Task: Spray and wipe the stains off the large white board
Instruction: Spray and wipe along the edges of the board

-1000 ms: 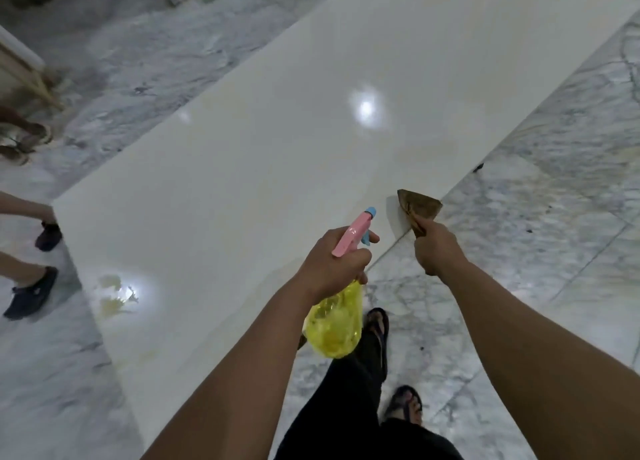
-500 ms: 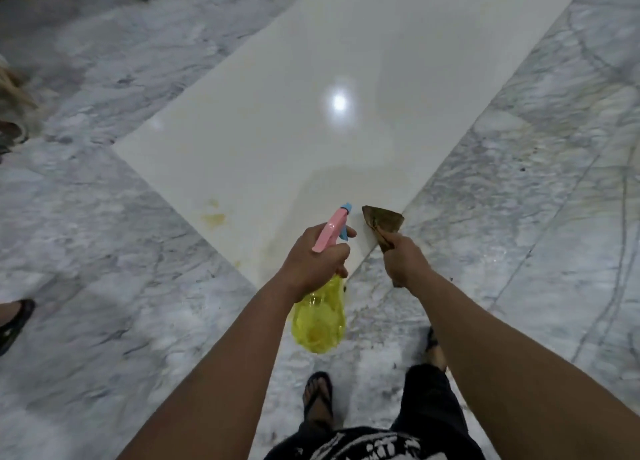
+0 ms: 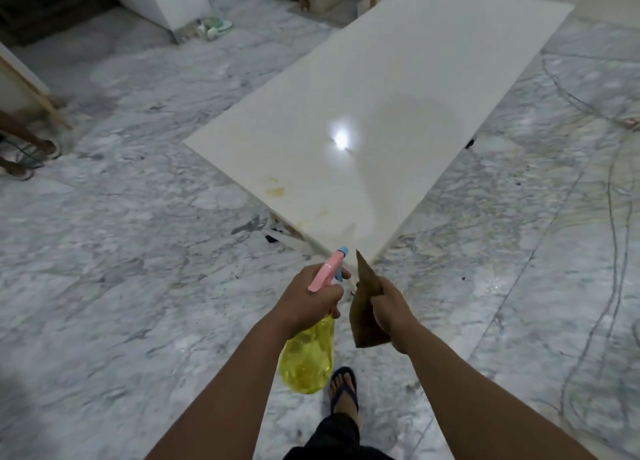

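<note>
while both arms reach forward over the floor, the entries read as follows.
left hand: left hand (image 3: 311,298) curled round the neck of the spray bottle (image 3: 308,350); pink trigger head with blue nozzle tip points toward the board's near corner; the yellow translucent body hangs below the fist.
right hand: right hand (image 3: 388,307) grips a brown cloth (image 3: 363,307); one pointed end sticks up toward the board corner, the rest hangs below the fingers.
board: large white board (image 3: 398,89) lies raised above the marble floor (image 3: 121,269), near corner just ahead of both hands, far end running up and right.
stains: yellowish stains (image 3: 276,190) near the left edge by the near corner; fainter marks closer to the corner.
surface: a bright light reflection (image 3: 341,137) mid-board.
feet: one sandalled foot (image 3: 343,388) below the bottle.
bystander: another person's feet (image 3: 20,158) at the left edge.
</note>
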